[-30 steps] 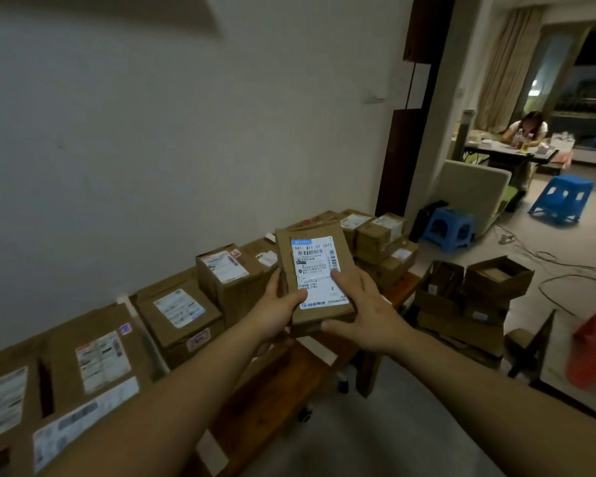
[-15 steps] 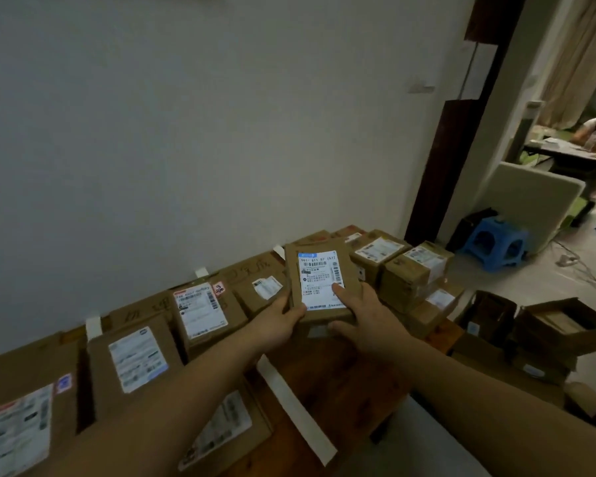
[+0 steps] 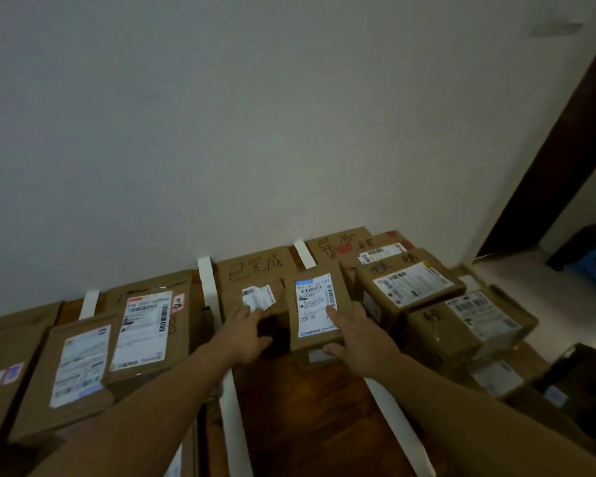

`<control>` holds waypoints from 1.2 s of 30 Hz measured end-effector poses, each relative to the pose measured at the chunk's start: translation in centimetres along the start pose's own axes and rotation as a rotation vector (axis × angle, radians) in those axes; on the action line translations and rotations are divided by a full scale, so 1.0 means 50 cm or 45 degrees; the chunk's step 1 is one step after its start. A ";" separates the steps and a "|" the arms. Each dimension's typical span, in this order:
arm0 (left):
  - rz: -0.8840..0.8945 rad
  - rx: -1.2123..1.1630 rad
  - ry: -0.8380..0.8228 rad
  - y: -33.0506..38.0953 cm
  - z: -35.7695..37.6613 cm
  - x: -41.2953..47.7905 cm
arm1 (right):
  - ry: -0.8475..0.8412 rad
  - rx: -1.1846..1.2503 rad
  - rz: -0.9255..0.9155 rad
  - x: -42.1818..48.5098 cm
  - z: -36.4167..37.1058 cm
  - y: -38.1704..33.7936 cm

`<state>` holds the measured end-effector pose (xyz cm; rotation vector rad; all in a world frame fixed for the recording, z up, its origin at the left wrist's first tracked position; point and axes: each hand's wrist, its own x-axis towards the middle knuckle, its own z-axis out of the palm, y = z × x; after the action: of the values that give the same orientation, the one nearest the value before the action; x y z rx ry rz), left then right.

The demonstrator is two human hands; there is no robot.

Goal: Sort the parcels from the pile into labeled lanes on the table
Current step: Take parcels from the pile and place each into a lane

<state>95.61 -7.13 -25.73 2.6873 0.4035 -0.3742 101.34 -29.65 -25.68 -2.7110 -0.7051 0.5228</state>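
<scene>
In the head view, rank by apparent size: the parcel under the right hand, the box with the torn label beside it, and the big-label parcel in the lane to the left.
1. Big-label parcel, though it lies nearer the camera.
2. Parcel under the right hand.
3. Torn-label box: unsure, since the left hand covers part of it.

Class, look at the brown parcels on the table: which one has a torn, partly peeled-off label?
The flat parcel in the middle lane, under the left hand. Its small white label is ragged and torn; the other parcels carry whole rectangular labels.
</scene>
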 end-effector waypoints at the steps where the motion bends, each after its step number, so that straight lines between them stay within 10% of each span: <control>1: -0.018 0.036 -0.011 -0.001 0.009 0.018 | -0.023 0.008 -0.001 0.016 0.008 0.005; 36: -0.165 0.233 -0.184 -0.046 0.025 0.097 | -0.373 -0.225 -0.009 0.239 0.010 0.009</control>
<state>99.09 -4.56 -29.17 2.7939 0.5249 -0.6687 111.04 -23.79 -29.54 -2.8221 -0.8708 0.9095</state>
